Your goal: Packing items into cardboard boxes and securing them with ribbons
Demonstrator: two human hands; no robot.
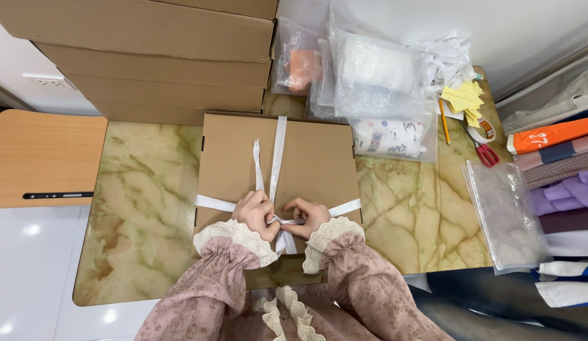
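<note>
White ribbon [278, 165] wrapped crosswise over flat brown cardboard box [306, 158], crossing near box's near edge; one loose end lying up the lid left of the vertical band. Box sitting flat on green marbled table [145, 208], near its front edge. Left hand [257, 215] and right hand [306, 216] side by side on the lid at the ribbon crossing, fingers of both curled shut, pinching ribbon strands at the knot. Lace-cuffed pink sleeves [237, 265] below. Stack of larger cardboard boxes [148, 57] behind, touching far edge of the box. Clear plastic bags of packed goods [369, 82] at back right, some overlapping box corner. Yellow notes [464, 98], pencil [443, 120], red-handled scissors [486, 153] further right. Empty clear bag [505, 215] at table's right edge. Folded garments [559, 183] piled beyond. Wooden surface [41, 155] to the left.
</note>
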